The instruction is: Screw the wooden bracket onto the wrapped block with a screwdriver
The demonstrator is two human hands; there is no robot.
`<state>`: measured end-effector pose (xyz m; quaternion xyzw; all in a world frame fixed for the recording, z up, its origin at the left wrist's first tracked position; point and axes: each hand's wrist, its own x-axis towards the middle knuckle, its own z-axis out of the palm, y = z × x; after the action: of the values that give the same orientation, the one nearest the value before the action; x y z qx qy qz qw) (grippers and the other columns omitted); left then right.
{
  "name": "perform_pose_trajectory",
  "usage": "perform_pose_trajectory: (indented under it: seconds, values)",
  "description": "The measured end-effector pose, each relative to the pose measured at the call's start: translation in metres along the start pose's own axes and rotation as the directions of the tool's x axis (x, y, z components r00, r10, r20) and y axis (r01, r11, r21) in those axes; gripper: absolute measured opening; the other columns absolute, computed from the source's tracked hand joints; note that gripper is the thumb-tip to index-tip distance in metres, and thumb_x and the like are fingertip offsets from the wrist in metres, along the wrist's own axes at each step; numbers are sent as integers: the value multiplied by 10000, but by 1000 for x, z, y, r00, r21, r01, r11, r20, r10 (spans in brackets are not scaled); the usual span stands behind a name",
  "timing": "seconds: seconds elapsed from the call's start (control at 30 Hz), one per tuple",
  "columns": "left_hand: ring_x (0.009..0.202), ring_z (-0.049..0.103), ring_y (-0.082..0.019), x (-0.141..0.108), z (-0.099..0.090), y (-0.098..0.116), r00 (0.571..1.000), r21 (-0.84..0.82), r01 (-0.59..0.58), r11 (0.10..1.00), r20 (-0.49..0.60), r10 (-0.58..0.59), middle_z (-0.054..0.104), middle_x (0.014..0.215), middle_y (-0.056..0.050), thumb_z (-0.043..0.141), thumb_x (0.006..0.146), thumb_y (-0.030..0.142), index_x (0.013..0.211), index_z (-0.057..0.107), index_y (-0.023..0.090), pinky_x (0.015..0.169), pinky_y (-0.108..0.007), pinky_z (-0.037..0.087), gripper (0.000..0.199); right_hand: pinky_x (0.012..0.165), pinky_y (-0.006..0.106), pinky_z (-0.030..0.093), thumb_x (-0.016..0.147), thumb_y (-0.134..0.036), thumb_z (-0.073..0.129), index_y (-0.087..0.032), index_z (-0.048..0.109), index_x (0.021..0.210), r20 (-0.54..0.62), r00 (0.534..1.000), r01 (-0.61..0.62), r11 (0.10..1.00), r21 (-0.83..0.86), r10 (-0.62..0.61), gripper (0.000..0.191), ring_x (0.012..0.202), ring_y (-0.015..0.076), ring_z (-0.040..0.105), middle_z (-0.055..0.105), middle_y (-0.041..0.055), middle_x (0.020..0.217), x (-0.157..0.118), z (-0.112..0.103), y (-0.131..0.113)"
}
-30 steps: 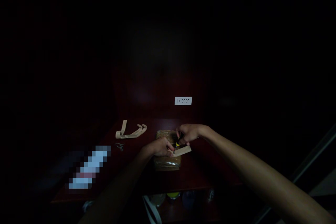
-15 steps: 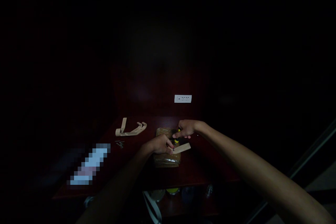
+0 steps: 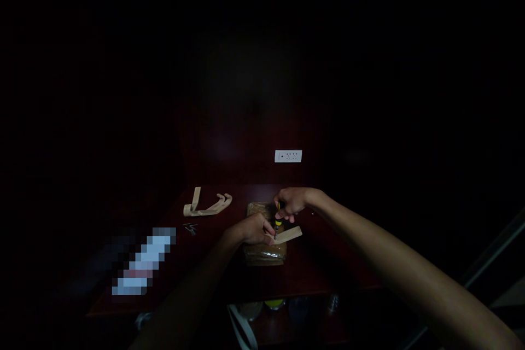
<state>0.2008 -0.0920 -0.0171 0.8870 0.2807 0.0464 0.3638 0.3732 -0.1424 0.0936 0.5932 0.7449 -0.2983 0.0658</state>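
My right hand [image 3: 290,202] is closed round the yellow and black handle of a screwdriver [image 3: 278,222], held upright. Its tip points down at a pale wooden piece [image 3: 290,235]. With fingers bent, my left hand [image 3: 257,228] grips the left end of that wooden piece, its fingertips close to the screwdriver tip. Beneath lies a brown package in clear plastic [image 3: 264,256], on the dark red table. To the left rests a pale wooden part with curved prongs and an upright arm [image 3: 208,210]. Several screws [image 3: 190,228] lie in front of it.
A white wall socket [image 3: 288,156] is set above the table's back edge. A blurred-out light blue object [image 3: 144,262] lies at the left on the table. Below the front edge are a pale strap [image 3: 243,327] and a container with a yellow-green top [image 3: 274,303].
The whole view has shifted slightly, so everything sits a little lower and to the right. My right hand has turned a little on the screwdriver handle. Both grips stay the same.
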Motion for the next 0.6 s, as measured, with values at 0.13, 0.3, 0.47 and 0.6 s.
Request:
perform_pose_trajectory:
  seconds: [0.13,0.3,0.47,0.6]
  values:
    - [728,617,-169,-1,0,3,1000,-8,11,1000,5,-11,725,871,-54,719,640,367,1011,721,152,620,-228,433,429,571,219,425,779,-443,618,-142,605,874,-18,1000,2,1000,0,-2,316,593,125,593,647,19,704,1,1,1]
    - [719,618,-171,-3,-1,7,1000,-12,23,1000,-6,-23,727,856,-47,722,639,348,1017,721,159,616,-229,435,422,544,236,400,776,-626,523,-117,646,766,-49,997,-62,989,-137,56,524,532,130,556,628,38,636,-3,3,1]
    - [716,620,-167,-4,-1,5,1000,-39,12,999,-14,-12,725,861,-51,729,635,323,1016,720,149,623,-228,439,420,511,216,367,767,-565,569,-131,630,955,-73,995,-72,987,-140,62,477,537,115,518,615,17,661,-7,5,2]
    - [699,620,-165,-5,-1,3,999,-36,26,999,-25,-27,724,852,-50,727,638,326,1017,720,152,607,-228,435,417,541,203,378,750,-402,639,-159,584,1061,-50,998,-27,998,-63,24,399,571,114,531,598,-19,648,-11,6,-3]
